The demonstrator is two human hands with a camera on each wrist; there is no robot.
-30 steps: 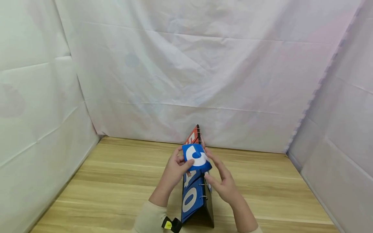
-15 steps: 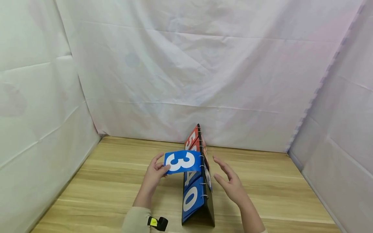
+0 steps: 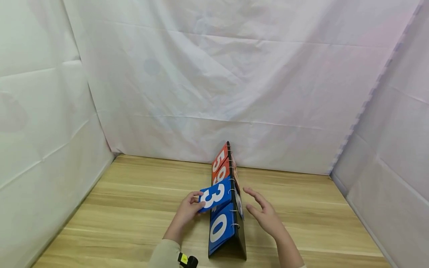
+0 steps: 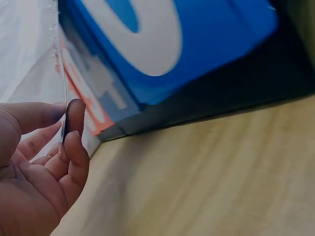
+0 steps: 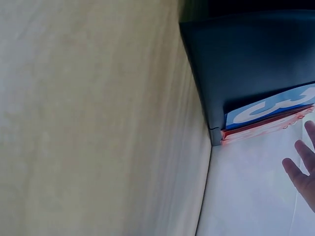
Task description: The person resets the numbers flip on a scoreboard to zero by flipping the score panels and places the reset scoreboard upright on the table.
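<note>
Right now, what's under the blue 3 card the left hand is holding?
Under the blue 3 card, pinched by the left hand, the scoreboard shows a blue 0 card lower down. The digit directly beneath the raised card is covered.

A light wooden surface (image 3: 134,208) with long grain lines fills the lower frame. Creased white sheets (image 3: 214,82) hang behind it and along the left and right edges, evenly and softly lit.
</note>
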